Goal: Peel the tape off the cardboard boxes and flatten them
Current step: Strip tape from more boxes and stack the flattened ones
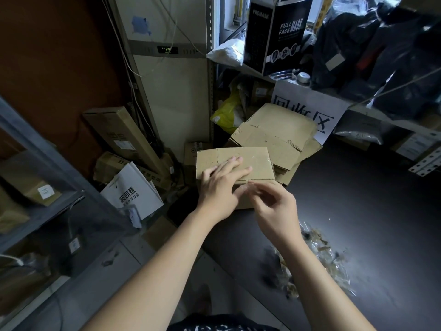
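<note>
Cardboard box (253,161) under left hand (219,185)

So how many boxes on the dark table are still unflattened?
1: the box under the left hand, at the left edge of the table. The pile of flattened cardboard behind it may hide others.

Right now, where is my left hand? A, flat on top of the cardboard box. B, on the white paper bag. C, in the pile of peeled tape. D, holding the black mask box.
A: the left hand lies with straight fingers on the top face of the cardboard box, well away from the tape scraps.
</note>
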Action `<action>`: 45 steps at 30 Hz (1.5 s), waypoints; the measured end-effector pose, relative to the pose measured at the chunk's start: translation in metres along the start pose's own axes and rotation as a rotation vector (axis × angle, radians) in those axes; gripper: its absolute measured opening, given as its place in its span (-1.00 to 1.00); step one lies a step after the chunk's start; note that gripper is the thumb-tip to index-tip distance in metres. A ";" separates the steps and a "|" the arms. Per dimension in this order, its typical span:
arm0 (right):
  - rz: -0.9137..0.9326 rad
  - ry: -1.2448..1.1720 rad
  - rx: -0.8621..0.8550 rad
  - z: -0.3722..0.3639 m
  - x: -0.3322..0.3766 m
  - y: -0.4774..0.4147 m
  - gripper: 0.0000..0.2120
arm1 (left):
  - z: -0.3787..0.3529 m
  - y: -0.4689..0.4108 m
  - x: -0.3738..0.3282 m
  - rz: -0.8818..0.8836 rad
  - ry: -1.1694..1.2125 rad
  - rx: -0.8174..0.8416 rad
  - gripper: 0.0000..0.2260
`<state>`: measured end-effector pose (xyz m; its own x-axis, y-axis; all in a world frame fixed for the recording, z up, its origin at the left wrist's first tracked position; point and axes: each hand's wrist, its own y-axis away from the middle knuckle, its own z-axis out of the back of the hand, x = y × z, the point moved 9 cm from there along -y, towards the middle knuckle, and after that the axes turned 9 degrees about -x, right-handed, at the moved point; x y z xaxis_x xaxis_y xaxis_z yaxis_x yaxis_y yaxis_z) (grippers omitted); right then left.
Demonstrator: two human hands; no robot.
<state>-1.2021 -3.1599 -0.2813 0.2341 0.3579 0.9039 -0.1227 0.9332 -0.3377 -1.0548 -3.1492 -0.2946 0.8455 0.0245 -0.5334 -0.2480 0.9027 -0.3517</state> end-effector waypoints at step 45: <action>-0.476 0.622 0.121 0.079 -0.152 0.068 -0.91 | -0.004 0.000 -0.003 0.015 -0.041 -0.059 -0.60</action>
<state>-1.3218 -3.1528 -0.4208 0.7797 -0.0934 0.6192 0.0305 0.9933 0.1115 -1.0589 -3.1511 -0.2958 0.8599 0.0565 -0.5074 -0.2870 0.8754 -0.3889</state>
